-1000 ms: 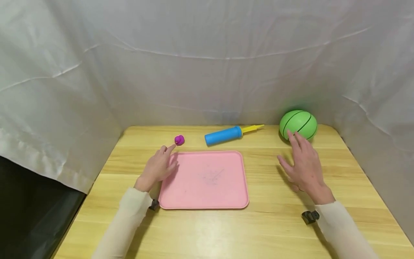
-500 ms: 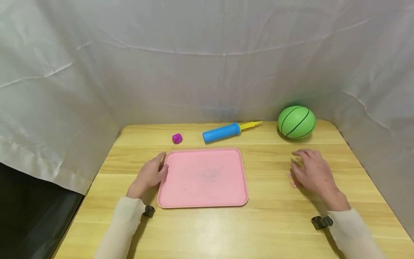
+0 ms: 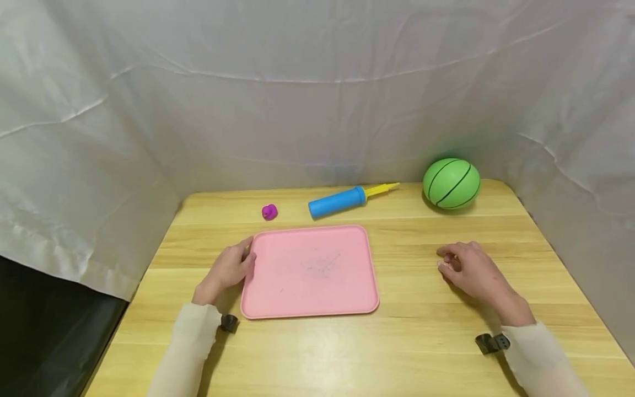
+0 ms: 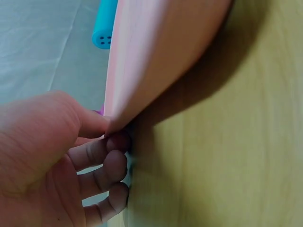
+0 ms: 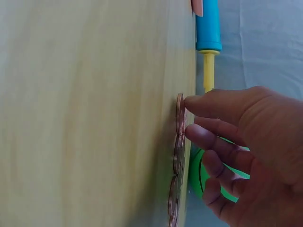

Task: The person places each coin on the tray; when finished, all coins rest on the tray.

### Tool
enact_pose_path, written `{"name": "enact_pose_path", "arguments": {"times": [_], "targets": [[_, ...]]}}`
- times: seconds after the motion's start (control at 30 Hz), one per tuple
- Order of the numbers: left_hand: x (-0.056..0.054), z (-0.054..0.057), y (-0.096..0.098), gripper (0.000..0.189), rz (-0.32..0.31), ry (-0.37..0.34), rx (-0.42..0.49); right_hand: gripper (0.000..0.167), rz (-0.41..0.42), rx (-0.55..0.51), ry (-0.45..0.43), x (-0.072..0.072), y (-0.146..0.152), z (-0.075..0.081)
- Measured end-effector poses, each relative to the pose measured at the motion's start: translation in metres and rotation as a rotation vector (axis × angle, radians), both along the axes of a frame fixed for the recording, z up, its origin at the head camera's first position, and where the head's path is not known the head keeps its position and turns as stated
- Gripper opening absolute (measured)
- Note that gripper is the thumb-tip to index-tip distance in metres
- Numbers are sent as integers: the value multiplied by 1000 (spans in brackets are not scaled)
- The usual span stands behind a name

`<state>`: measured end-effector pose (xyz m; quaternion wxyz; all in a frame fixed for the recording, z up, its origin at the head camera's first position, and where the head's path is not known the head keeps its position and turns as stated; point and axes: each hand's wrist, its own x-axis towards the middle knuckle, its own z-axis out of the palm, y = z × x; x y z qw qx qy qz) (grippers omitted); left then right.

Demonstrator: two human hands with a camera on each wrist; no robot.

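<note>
My left hand (image 3: 228, 269) grips the left rim of a pink tray (image 3: 310, 311), thumb over the edge and fingers along its outer side. The left wrist view shows the thumb at the rim of the tray (image 4: 156, 52) and the other fingers curled beside it. My right hand (image 3: 476, 273) reaches low over several copper-coloured coins (image 5: 180, 113) lying flat in a line on the table. In the right wrist view, thumb and forefinger tips are right at the first coin, with the fingers loosely bent. The hand hides most coins from the head view.
Along the back of the wooden table (image 3: 322, 358) lie a small purple toy duck (image 3: 269, 212), a blue hand pump (image 3: 337, 202) with a yellow nozzle, and a green ball (image 3: 451, 184) with black lines. A pale cloth (image 3: 297, 121) hangs behind and at both sides.
My right hand has drawn back from the green ball and come down over the coins. My left hand has moved back from near the purple duck to the tray's left rim.
</note>
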<state>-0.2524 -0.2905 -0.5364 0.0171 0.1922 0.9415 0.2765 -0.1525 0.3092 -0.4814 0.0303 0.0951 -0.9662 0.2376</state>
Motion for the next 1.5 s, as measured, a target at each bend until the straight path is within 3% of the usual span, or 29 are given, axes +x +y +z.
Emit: {"name": "enact_pose_path", "arguments": {"times": [0.1, 0.23, 0.37, 0.47, 0.67, 0.73, 0.9, 1.17, 1.27, 1.33, 1.4, 1.5], "targets": [[-6, -10, -1, 66, 15, -9, -15, 30, 0, 3, -16, 0, 0, 0], [-7, -8, 10, 67, 32, -14, -6, 30, 3, 2, -26, -1, 0, 1], [10, 26, 36, 62, 59, -48, 16, 30, 10, 0, -34, -3, 1, 2], [16, 38, 50, 59, 62, -48, 23, 30, 14, 7, -35, -5, 0, 4], [2, 10, 54, 61, 36, -1, 37, 30, 28, 25, -41, -9, -1, 7], [3, 12, 59, 62, 40, -34, 57, 31, 33, 28, -51, -10, -1, 8], [-3, 5, 60, 61, 40, -52, 123, 30, 59, 32, -62, -13, 2, 9], [-20, -15, 52, 57, 36, -66, 139, 8, 151, -110, -120, -19, 6, 10], [-7, 8, 61, 56, 21, -106, 179, 10, 159, -92, -108, -18, 5, 7], [-5, 9, 63, 55, 3, -102, 210, 11, 154, -59, -98, -19, 4, 5], [3, 20, 69, 55, -9, -107, 223, 12, 140, -17, -95, -19, 2, 5], [3, 20, 68, 57, -12, -117, 234, 11, 122, 16, -112, -20, -1, 7]]}}
